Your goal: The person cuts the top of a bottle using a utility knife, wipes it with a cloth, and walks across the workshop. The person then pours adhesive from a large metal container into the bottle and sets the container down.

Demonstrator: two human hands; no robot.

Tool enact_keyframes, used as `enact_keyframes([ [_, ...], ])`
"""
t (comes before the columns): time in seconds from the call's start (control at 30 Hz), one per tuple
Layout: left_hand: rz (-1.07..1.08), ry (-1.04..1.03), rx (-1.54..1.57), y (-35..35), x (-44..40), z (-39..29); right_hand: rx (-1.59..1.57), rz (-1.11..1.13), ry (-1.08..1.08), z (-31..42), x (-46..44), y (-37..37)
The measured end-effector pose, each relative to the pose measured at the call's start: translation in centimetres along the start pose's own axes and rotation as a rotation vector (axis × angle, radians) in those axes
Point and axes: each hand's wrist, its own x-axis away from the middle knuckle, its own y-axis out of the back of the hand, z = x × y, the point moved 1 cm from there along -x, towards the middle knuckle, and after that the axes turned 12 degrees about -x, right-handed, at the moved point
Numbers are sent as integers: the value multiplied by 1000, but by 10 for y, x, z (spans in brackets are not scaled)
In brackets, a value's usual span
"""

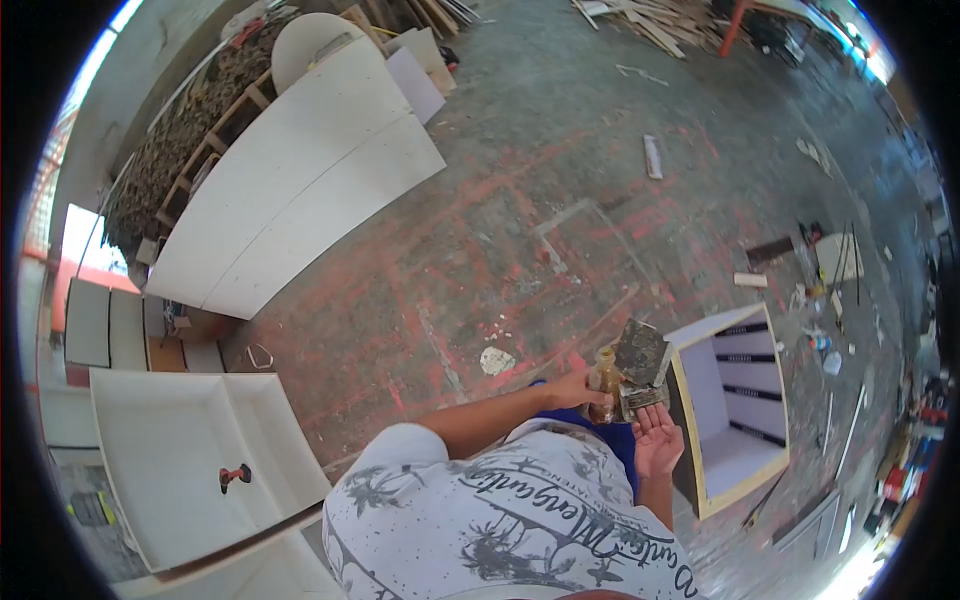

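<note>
The left hand [581, 390] is closed around a bottle [604, 378] with amber contents. The right hand [658, 440] is open, palm up, its fingers at the lower edge of a grimy can [640, 401] beside the bottle. A dark flat piece [641, 352] sits just above the can. Close by on the right stands an open box [715, 440] with black rails [748, 393]. To the left, a drill [235, 478] lies in a white cabinet [165, 420]. Farther off are white panels [300, 180] and scrap wood [650, 25].

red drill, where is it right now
In the head view, the red and black drill is at the lower left, lying inside the open white cabinet, to the left of the person's printed shirt.
</note>
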Motion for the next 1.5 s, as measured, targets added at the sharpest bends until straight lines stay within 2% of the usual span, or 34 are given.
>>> enact_keyframes([
  [0.07, -41, 0, 82, 33, -4, -15, 32, 90, -66, 4, -46, -29],
  [0.1, -92, -24, 54, 38, 26, 2, 55, 137, -106, -18, -44, -24],
  [0.2, -200, -79, 5, 71, 7, -19, 77, 227, -206, 0, -108, -63],
  [0.23, -249, -100, -92, 85, 2, -27, 77, 247, -248, 5, -127, -74],
  [0.27, -297, -130, -185, 98, 2, -32, 139, 135, -221, 6, -135, -104],
  [0.3, -347, -155, -264, 107, 3, -33, 82, 241, -271, 5, -154, -109],
  [0.37, -460, -58, -405, 133, 7, -29, -9, 440, -392, 13, -200, -114],
  [0.4, -529, -13, -336, 150, 9, -18, 76, 309, -375, 19, -204, -146],
  [0.43, -587, 44, -263, 158, 16, -10, 99, 285, -381, 23, -216, -156],
  [0.5, -760, 162, -358, 163, 44, -30, 125, 252, -382, 20, -242, -169],
  [0.57, -911, 287, -396, 183, 68, 7, 166, 201, -370, 20, -274, -191],
  [0.63, -977, 246, -413, 193, 99, 26, 202, 117, -366, 18, -298, -215],
  [0.67, -1030, 243, -270, 204, 119, 79, 138, 296, -449, 19, -326, -212],
  [0.7, -1082, 233, -118, 208, 137, 128, 169, 249, -443, 16, -338, -224],
  [0.77, -1331, 536, -233, 180, 163, 116, 250, 169, -422, 8, -372, -260],
  [0.8, -1317, 749, -274, 165, 177, 134, 246, 241, -459, 4, -386, -261],
  [0.87, -1199, 1171, -314, 145, 194, 201, 224, 375, -522, -5, -438, -270],
  [0.9, -1142, 1230, -152, 132, 195, 214, 259, 349, -511, -14, -457, -286],
  [0.93, -962, 1299, -300, 121, 204, 282, 285, 320, -500, -24, -472, -307],
  [1.0, -805, 1289, -164, 112, 182, 295, 278, 353, -514, -39, -505, -339],
  [1.07, -882, 1197, 10, 143, 161, 288, 202, 447, -586, -63, -544, -366],
  [1.1, -918, 1142, 75, 164, 151, 283, 200, 478, -540, -77, -566, -385],
  [1.17, -1002, 1006, 108, 221, 139, 275, 194, 517, -458, -105, -602, -421],
  [1.23, -1084, 863, 83, 279, 140, 268, 205, 462, -535, -129, -613, -496],
  [1.3, -1212, 688, -7, 355, 159, 263, 254, 561, -416, -157, -640, -553],
  [1.33, -1270, 607, -66, 403, 173, 262, 145, 685, -559, -175, -645, -592],
  [1.37, -1278, 549, 14, 453, 190, 222, 30, 813, -699, -193, -650, -638],
  [1.43, -1396, 484, -137, 550, 223, 190, 219, 681, -494, -224, -643, -718],
  [1.47, -1454, 456, -217, 597, 239, 177, 195, 766, -532, -240, -648, -757],
  [1.5, -1530, 407, -407, 618, 253, 103, 172, 850, -572, -256, -653, -793],
])
